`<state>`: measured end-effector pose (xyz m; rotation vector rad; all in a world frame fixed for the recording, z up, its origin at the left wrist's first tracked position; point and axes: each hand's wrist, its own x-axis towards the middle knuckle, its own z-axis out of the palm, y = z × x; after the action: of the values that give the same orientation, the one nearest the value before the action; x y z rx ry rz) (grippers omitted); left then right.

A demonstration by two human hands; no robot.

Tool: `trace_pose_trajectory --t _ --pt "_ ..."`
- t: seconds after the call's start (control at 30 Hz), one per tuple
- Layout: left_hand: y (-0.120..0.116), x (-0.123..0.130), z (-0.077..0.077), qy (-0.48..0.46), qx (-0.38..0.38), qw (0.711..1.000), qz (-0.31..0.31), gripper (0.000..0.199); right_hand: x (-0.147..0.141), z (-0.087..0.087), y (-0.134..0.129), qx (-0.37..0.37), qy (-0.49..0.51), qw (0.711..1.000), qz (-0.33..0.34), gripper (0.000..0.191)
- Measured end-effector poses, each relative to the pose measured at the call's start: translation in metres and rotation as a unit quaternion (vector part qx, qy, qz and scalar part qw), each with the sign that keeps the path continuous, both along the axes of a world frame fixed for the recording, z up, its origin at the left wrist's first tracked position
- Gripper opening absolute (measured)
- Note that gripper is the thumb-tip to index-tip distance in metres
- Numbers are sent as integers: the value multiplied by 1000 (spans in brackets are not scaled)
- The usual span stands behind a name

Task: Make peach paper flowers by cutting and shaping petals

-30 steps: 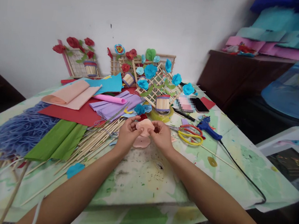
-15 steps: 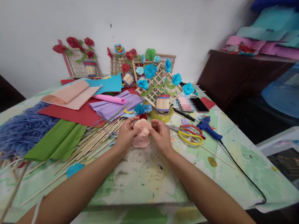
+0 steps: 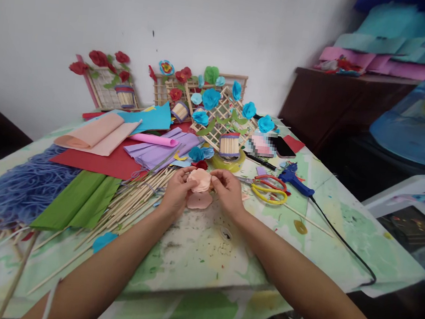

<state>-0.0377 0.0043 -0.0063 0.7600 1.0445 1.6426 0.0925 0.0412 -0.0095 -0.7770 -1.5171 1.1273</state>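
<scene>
Between my hands is a peach paper flower (image 3: 200, 179) with ruffled, layered petals. My left hand (image 3: 176, 188) pinches its left side, thumb in front. The fingers of my right hand (image 3: 228, 190) close on its right edge. Just below the flower lies a flat peach paper petal piece (image 3: 199, 201) on the table. A dark red paper flower (image 3: 200, 165) sits right behind my fingers. Scissors with red and yellow handles (image 3: 269, 194) lie to the right of my right hand, near a blue glue gun (image 3: 293, 180).
Thin wooden sticks (image 3: 137, 197), green paper (image 3: 76, 201) and blue yarn (image 3: 25, 184) cover the left side. Stick lattices with blue paper flowers (image 3: 211, 99) stand at the back by a tape roll (image 3: 231, 162). The glue gun's black cord (image 3: 343, 245) runs across the right side.
The peach flower has turned in my fingers, so its layered petals now show more fully. Both hands keep hold of it; the whole view has shifted slightly.
</scene>
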Motion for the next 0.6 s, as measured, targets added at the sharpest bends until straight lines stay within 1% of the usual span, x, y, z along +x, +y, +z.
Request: trace_pose_trajectory --t 0.1,0.2,0.4,0.5,0.6 --pt "0 0 0 10 -2 1000 5 46 1 -2 0 6 -12 1000 -5 17" --pt "0 1 0 33 2 999 8 46 1 -5 1 27 -49 998 -14 24" --pt "-1 1 -3 145 27 989 29 44 1 -5 -1 85 -128 988 -30 30" --pt "-2 1 -3 144 30 989 27 44 2 -3 -3 99 -138 985 -35 29" --pt "-2 3 0 106 14 994 10 44 3 -3 -2 102 -139 984 -45 27"
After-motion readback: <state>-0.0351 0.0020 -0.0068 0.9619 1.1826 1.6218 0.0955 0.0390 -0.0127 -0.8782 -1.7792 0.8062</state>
